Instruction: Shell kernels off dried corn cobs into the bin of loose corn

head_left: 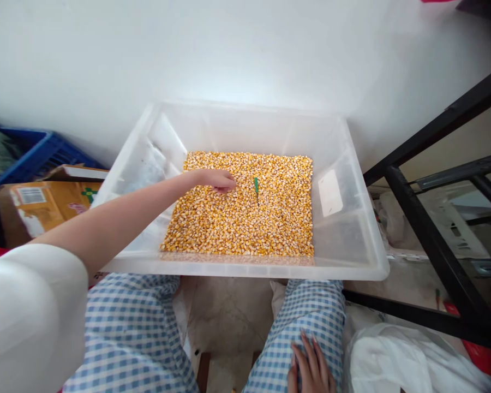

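Observation:
My left hand is over the corn kernels inside a clear plastic tub. Its fingers are curled in and closed, and what they hold, if anything, is hidden. To the right of that hand, apart from it, a small screwdriver with a green handle and a thin dark shaft is on the kernels. My right hand rests on my right thigh in blue checked trousers, its fingers stretched out flat and nothing in them.
Against the wall behind the tub there is plain white paint. At left stand a cardboard box and a blue crate. A black metal frame rises on the right, with a white plastic bag below it.

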`<state>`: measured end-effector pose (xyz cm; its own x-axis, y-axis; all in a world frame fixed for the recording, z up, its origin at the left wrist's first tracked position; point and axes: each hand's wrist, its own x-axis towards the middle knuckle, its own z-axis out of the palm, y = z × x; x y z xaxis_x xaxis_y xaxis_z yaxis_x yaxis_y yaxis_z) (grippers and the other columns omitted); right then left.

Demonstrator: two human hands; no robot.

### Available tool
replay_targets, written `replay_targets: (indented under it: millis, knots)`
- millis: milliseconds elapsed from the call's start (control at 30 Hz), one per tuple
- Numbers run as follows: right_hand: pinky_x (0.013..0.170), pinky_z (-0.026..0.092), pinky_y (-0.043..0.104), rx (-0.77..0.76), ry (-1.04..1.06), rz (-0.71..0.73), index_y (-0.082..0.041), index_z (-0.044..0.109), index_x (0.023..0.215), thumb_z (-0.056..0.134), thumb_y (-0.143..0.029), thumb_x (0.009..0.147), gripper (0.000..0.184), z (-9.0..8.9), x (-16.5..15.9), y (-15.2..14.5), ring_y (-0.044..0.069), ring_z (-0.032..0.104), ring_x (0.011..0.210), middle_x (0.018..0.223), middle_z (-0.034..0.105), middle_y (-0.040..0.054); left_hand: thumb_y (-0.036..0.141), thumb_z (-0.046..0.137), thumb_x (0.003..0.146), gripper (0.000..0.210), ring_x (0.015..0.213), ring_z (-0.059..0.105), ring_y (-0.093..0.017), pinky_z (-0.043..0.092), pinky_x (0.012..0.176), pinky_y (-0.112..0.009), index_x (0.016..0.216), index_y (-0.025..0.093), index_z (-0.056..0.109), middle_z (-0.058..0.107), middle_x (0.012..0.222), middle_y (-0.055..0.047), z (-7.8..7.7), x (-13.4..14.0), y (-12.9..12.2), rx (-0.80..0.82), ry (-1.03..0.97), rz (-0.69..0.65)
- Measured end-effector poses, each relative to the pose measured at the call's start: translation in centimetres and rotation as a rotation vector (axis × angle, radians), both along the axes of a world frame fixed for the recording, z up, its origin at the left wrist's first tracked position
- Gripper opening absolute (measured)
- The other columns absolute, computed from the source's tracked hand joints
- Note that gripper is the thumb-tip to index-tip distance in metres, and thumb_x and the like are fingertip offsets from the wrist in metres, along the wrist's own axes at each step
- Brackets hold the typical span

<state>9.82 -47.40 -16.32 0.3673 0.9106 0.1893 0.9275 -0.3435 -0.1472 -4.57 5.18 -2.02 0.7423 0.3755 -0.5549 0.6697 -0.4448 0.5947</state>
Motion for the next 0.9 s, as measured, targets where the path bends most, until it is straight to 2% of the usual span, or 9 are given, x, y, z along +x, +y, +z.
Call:
replay_targets:
  millis: [133,200,300,433,567,667,733,800,900]
  knots:
    - [0.08,0.039,0.039,0.021,0.006,0.005,-0.026,0.07,0.094,0.042,-0.032,0.082,0.031,-0.1,0.1,0.0,0.029,0.055,0.107,0.111,0.065,0.0043,0.035,0.04,0.075,0.031,0.041,0.036,-0.011,0.029,0.042,-0.027,0.049,0.018,0.043,0.042,0.046,-0.002,0.9,0.0,-0.2,-0.206,-0.088,0.065]
    - [0.079,0.039,0.039,0.025,0.005,0.003,-0.026,0.07,0.094,0.042,-0.032,0.082,0.031,-0.1,0.1,0.0,0.029,0.055,0.107,0.111,0.065,0.0042,0.04,0.037,0.076,0.034,0.041,0.037,-0.011,0.033,0.043,-0.028,0.049,0.019,0.041,0.042,0.046,-0.003,1.2,0.1,-0.3,-0.239,-0.12,0.074]
    - [0.079,0.04,0.039,0.015,0.016,-0.005,-0.025,0.07,0.095,0.042,-0.031,0.082,0.032,-0.1,0.0,0.0,0.029,0.055,0.107,0.111,0.065,0.0045,0.043,0.036,0.076,0.035,0.042,0.04,-0.013,0.04,0.047,-0.031,0.049,0.02,0.041,0.047,0.049,-0.005,1.9,0.1,-0.4,-0.179,-0.172,0.086]
    - [0.079,0.04,0.041,-0.022,0.045,-0.032,-0.026,0.07,0.097,0.042,-0.035,0.083,0.032,0.1,-0.2,0.1,0.03,0.054,0.109,0.113,0.064,0.0042,0.042,0.031,0.077,0.037,0.046,0.046,-0.016,0.045,0.051,-0.036,0.059,0.018,0.054,0.055,0.055,-0.011,3.0,0.0,-0.6,-0.081,-0.214,0.104]
    - [0.081,0.039,0.041,-0.047,0.061,-0.031,-0.027,0.069,0.097,0.04,-0.034,0.084,0.033,0.5,-0.4,0.2,0.03,0.053,0.11,0.115,0.063,0.0034,0.04,0.024,0.078,0.044,0.049,0.05,-0.019,0.047,0.056,-0.038,0.074,0.016,0.06,0.051,0.053,-0.01,4.6,-0.1,-1.2,0.042,-0.208,0.144]
    - [0.081,0.039,0.041,-0.057,0.061,-0.031,-0.027,0.069,0.097,0.039,-0.034,0.084,0.033,0.6,-0.6,0.2,0.029,0.053,0.11,0.116,0.062,0.0031,0.041,0.021,0.077,0.043,0.046,0.044,-0.017,0.044,0.055,-0.037,0.074,0.017,0.056,0.041,0.048,-0.006,6.8,-0.7,-2.3,0.042,-0.236,0.189]
    - [0.081,0.039,0.042,-0.051,0.057,-0.025,-0.026,0.068,0.098,0.038,-0.034,0.084,0.034,0.6,-0.7,0.1,0.03,0.053,0.11,0.116,0.062,0.0041,0.042,0.022,0.075,0.039,0.044,0.041,-0.015,0.041,0.053,-0.035,0.071,0.017,0.052,0.035,0.046,-0.003,9.1,-2.3,-3.3,0.026,-0.262,0.264]
    - [0.082,0.039,0.044,-0.039,0.054,-0.005,-0.025,0.068,0.098,0.038,-0.034,0.084,0.035,0.7,-0.7,0.1,0.031,0.053,0.11,0.115,0.062,0.0052,0.042,0.024,0.075,0.037,0.044,0.04,-0.012,0.038,0.052,-0.033,0.067,0.016,0.049,0.032,0.045,-0.001,11.9,-5.4,-4.8,0.024,-0.273,0.357]
    - [0.081,0.039,0.045,-0.021,0.042,0.013,-0.025,0.069,0.096,0.038,-0.033,0.084,0.034,0.9,-0.7,0.0,0.031,0.054,0.108,0.115,0.063,0.006,0.039,0.027,0.074,0.029,0.043,0.037,-0.007,0.034,0.052,-0.027,0.061,0.016,0.039,0.03,0.042,0.002,16.2,-13.2,-8.0,0.002,-0.329,0.445]
